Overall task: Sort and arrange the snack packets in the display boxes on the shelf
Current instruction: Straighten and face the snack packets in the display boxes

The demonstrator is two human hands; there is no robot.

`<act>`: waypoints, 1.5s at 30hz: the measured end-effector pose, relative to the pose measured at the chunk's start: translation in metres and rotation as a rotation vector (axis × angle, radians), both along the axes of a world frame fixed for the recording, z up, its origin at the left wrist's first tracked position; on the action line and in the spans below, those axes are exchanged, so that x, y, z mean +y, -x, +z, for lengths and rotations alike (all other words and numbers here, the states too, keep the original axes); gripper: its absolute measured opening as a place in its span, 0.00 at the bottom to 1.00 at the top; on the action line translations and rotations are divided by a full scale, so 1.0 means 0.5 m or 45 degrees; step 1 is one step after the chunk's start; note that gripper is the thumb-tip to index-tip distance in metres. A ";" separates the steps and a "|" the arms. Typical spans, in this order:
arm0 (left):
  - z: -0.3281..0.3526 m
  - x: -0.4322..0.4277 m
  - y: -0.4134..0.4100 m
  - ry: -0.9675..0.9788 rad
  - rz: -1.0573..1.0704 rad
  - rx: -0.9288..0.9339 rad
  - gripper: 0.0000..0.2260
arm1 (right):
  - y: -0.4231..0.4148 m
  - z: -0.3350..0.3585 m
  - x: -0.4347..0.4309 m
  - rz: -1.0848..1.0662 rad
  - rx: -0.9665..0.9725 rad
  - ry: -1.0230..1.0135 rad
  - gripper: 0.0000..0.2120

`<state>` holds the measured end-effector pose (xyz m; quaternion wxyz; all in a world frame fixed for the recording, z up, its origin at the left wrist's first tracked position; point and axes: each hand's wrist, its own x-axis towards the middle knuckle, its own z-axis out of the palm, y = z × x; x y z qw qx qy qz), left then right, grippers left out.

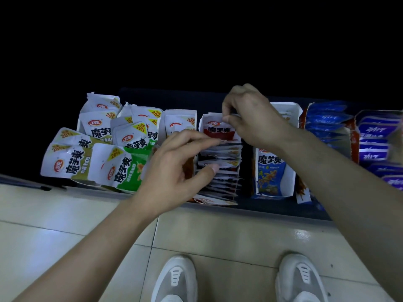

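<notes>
— Where are the hands?

— Both are over the middle display box (239, 182) on the shelf (272, 207), close together but not touching. The right hand (250, 118) is at the far end of the box and the left hand (174, 164) is nearer.

— What has the right one got?

— It pinches the top edge of the red-labelled packet (218, 132) between thumb and fingertips. That packet stands upright at the back of the box, facing forward.

— And the left?

— Its curled fingers and thumb bracket part of the row of packets (224, 182) standing on edge in the same box. The thumb presses the packet tops midway along and the fingers reach over those behind.

— What's either side?

— To the left, loose white packets spill forward, among them a green packet (128, 171) and an olive packet (67, 164) leaning over the shelf edge. Just right stands a white box with a blue packet (271, 171) facing front, partly under the right forearm. Further right are boxes of blue packets (327, 120) and purple packets (374, 147).

— Below?

— A pale tiled floor (65, 214) and two white shoes (174, 280).
</notes>
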<state>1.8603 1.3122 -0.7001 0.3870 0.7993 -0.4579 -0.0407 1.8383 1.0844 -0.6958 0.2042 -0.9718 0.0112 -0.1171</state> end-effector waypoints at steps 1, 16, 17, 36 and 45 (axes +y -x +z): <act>0.001 -0.001 0.000 -0.010 -0.001 -0.026 0.18 | 0.004 0.004 -0.003 -0.007 -0.024 -0.025 0.04; 0.014 -0.042 -0.011 0.051 0.208 0.058 0.12 | 0.022 0.064 -0.014 -0.078 -0.244 -0.463 0.09; 0.015 -0.042 -0.011 0.054 0.205 0.072 0.12 | 0.024 0.062 -0.015 -0.078 -0.263 -0.437 0.09; -0.002 -0.023 0.003 0.164 0.179 0.139 0.12 | 0.103 0.110 -0.014 -0.259 -0.355 -0.698 0.07; -0.001 -0.027 0.004 0.123 0.158 0.065 0.12 | 0.088 0.116 -0.043 -0.185 -0.487 -0.247 0.11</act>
